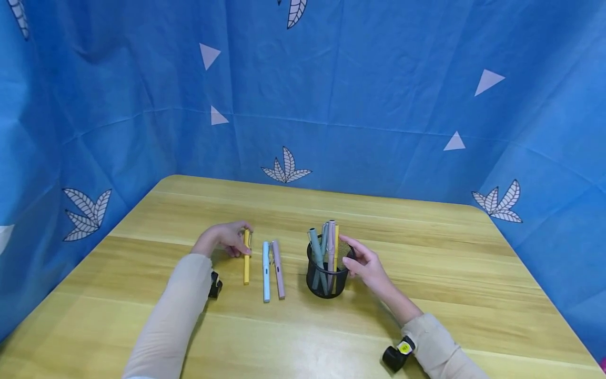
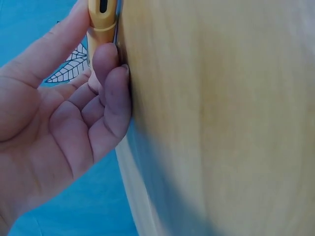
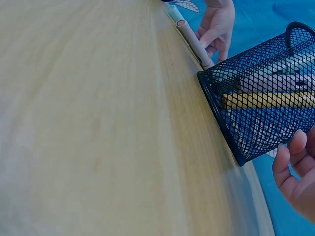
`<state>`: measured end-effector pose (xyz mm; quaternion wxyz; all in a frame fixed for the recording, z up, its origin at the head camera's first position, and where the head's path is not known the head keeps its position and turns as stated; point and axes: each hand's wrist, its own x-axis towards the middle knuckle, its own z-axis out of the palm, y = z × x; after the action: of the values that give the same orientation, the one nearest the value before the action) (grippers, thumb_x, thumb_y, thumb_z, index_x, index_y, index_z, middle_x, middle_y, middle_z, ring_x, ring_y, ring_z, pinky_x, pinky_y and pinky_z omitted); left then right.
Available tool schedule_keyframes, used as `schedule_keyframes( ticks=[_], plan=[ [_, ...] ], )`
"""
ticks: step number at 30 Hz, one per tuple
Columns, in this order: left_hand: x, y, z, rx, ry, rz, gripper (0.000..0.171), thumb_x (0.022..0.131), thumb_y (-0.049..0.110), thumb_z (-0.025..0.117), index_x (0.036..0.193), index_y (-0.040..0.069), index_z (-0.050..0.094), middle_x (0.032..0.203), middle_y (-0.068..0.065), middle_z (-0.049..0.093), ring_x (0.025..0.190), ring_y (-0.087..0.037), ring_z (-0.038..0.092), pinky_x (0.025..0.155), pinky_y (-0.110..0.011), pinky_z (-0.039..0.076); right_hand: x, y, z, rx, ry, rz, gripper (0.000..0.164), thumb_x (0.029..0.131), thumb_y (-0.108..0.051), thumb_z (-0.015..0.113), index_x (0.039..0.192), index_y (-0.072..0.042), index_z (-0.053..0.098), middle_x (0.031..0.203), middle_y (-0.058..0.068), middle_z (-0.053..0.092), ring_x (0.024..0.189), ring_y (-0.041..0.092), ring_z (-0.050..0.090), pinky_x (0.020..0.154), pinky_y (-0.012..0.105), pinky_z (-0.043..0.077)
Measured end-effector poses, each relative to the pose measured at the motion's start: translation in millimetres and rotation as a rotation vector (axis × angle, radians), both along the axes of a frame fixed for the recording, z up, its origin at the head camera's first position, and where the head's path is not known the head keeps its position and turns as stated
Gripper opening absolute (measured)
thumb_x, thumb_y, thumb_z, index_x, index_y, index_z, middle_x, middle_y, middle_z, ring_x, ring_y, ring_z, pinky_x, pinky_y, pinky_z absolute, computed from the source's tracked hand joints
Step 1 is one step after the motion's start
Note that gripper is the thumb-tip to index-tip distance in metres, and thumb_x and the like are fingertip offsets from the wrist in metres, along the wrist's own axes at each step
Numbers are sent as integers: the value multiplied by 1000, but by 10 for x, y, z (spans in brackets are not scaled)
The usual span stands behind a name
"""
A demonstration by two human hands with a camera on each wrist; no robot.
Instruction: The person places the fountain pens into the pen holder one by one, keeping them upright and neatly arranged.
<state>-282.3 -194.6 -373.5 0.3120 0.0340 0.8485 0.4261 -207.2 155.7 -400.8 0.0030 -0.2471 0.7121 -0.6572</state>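
Observation:
A yellow pen (image 1: 246, 266) lies on the table under my left hand (image 1: 231, 239), which pinches its clip end between thumb and fingers. In the left wrist view, part of that yellow pen (image 2: 102, 19) shows between thumb and fingertips. Just to its right lie a light blue pen (image 1: 266, 279) and a purple pen (image 1: 279, 279), side by side. A black mesh pen holder (image 1: 316, 284) stands upright with several pens inside: blue-green ones, a purple one (image 1: 331, 237) and a yellow one (image 1: 336, 242). My right hand (image 1: 368, 266) holds the holder's right side near the rim, thumb in front.
The wooden table (image 1: 450, 263) reaches back to a blue patterned curtain (image 1: 379, 105), which also hangs at both sides. A black wrist camera (image 1: 395, 358) sits at the right sleeve, another (image 1: 215, 286) by the left sleeve.

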Motion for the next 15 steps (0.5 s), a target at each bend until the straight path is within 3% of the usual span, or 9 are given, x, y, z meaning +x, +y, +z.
schedule_keyframes(
  ticks=[15],
  plan=[
    [14,32,20,-44,-18,14,68,76,2,69,131,5,28,77,-12,50,62,-19,50,59,-29,48,13,-16,1,13,-12,-24,47,85,1,52,129,7,38,72,5,41,57,12,45,50,24,46]
  ],
)
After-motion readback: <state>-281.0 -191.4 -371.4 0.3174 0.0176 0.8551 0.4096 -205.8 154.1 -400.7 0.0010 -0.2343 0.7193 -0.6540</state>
